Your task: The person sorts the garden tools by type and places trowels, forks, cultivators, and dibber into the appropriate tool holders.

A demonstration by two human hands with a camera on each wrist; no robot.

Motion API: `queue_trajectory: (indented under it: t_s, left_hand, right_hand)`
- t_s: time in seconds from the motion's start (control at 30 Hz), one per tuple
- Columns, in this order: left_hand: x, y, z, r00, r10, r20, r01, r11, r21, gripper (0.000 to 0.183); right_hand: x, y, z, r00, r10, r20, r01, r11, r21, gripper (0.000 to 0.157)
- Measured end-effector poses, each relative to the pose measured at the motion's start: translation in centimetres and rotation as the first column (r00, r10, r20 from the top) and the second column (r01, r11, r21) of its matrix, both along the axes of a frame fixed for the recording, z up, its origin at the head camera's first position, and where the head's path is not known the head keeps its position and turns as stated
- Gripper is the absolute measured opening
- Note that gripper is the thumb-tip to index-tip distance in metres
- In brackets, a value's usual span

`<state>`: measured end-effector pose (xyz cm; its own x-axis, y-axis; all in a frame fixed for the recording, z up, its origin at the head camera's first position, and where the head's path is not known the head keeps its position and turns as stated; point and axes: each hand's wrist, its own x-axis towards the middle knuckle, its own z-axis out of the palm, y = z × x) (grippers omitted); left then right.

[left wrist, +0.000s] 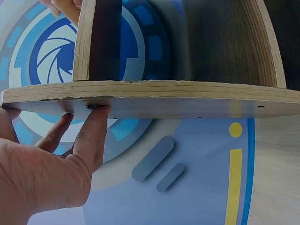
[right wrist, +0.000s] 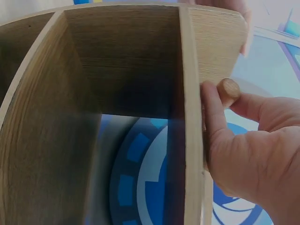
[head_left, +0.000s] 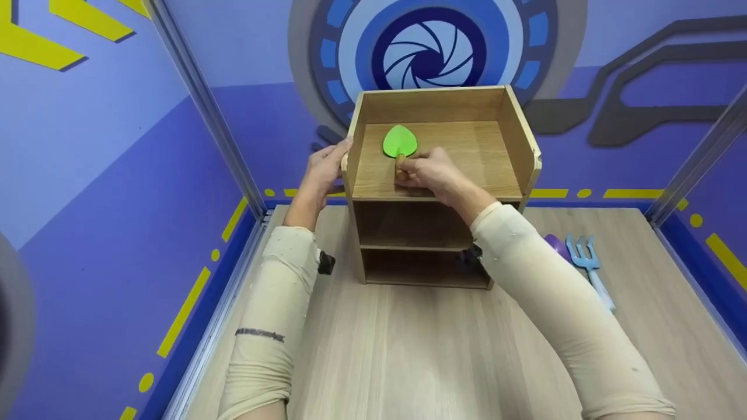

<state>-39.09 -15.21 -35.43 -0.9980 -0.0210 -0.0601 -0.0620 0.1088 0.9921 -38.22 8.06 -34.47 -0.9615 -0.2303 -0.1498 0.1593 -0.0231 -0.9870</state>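
Observation:
In the head view, my right hand point(head_left: 435, 172) pinches the wooden handle of a small trowel point(head_left: 400, 142) with a green, leaf-shaped blade. The trowel is over the left part of the top compartment of a wooden shelf unit point(head_left: 443, 157), its blade pointing to the back. The right wrist view shows the round end of the wooden handle point(right wrist: 228, 92) between thumb and fingers. Against the outer face of the unit's left side panel point(left wrist: 178, 99), my left hand point(left wrist: 56, 164) presses with extended fingers, near the panel's top end.
Two lower compartments point(head_left: 417, 224) of the unit open toward me. On the wooden tabletop point(head_left: 402, 350) to the right lie a light blue hand fork point(head_left: 585, 256) and a purple thing point(head_left: 556, 246), partly hidden by my right sleeve. Printed blue walls stand at the back and sides.

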Motion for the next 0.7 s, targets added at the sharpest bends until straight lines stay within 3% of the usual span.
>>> queue_trajectory:
  t_s: [0.27,0.6,0.7]
  left_hand:
    - [0.0,-0.1,-0.2,1.0,0.013,0.003,-0.013,1.0,0.026,0.054]
    - [0.0,-0.3,-0.2,1.0,0.006,0.017,-0.006,1.0,0.004,0.056]
    - [0.0,-0.2,-0.2,0.999,-0.004,0.033,0.003,0.999,0.04,0.056]
  right_hand:
    - [-0.5,-1.1,-0.9,0.998,-0.059,-0.006,0.059,0.996,0.063,0.023]
    - [-1.0,-2.5,-1.4,0.984,-0.127,-0.126,0.146,0.978,0.151,0.028]
    - [-1.2,-2.8,-1.5,0.977,-0.141,-0.162,0.171,0.968,0.184,0.031]
